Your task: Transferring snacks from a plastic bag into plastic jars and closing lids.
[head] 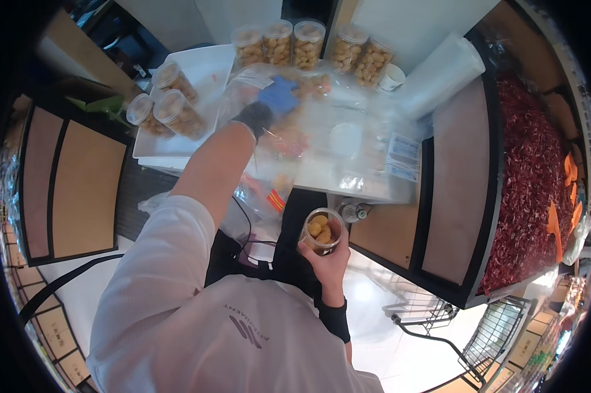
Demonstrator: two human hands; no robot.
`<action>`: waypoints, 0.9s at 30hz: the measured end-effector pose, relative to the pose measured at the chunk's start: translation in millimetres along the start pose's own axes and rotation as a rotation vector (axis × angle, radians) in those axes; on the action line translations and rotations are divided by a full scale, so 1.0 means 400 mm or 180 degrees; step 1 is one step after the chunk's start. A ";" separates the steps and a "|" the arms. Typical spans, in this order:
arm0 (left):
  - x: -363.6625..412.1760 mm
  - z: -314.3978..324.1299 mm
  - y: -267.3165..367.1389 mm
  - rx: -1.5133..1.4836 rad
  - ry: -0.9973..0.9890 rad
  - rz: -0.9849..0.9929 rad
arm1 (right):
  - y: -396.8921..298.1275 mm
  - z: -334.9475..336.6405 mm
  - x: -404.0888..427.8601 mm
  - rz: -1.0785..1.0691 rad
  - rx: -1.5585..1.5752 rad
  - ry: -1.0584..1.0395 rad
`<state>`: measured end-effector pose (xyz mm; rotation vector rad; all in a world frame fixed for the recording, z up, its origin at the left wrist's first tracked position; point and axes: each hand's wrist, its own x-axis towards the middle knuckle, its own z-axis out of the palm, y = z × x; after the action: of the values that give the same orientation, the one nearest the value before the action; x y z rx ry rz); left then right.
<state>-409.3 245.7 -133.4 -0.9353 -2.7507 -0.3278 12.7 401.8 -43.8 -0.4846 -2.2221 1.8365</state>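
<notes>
My left hand (278, 96), in a blue glove with a dark cuff, reaches over the table into a large clear plastic bag (241, 96) of tan, rounded food pieces (317, 84). Its fingertips are blurred among the pieces, so their grip is hidden. Down in front of my body, my bare right hand (332, 260) holds a clear plastic jar (323, 231) without a lid. Several yellowish-brown pieces (320, 229) show inside it. Lidded jars (308, 45) filled with similar pieces line the back of the table.
Three filled jars (180, 115) lean in a white tray (212, 64) at left. A paper cup (391, 77), a plastic roll (445, 73) and printed sheets (403, 156) occupy the right side. A bottle (354, 212) stands below the table edge. Red shreds fill a bin (492, 206); a wire cart (496, 329) is nearby.
</notes>
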 end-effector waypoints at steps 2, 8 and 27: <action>0.036 -0.059 0.120 -0.0265 -0.0110 -0.0183 | 0.014 -0.013 0.006 0.0048 -0.0119 0.0195; 0.033 -0.093 0.117 -0.0447 -0.0360 -0.0352 | 0.003 -0.019 0.004 0.0018 -0.0243 0.0242; -0.182 -0.176 0.058 -0.5428 0.0207 -0.1246 | -0.033 -0.012 0.002 -0.0267 -0.0254 -0.0075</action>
<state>-329.4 202.4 -83.2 -0.4258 -1.9912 -2.8026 12.4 404.2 -29.8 -0.3794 -2.3018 1.7265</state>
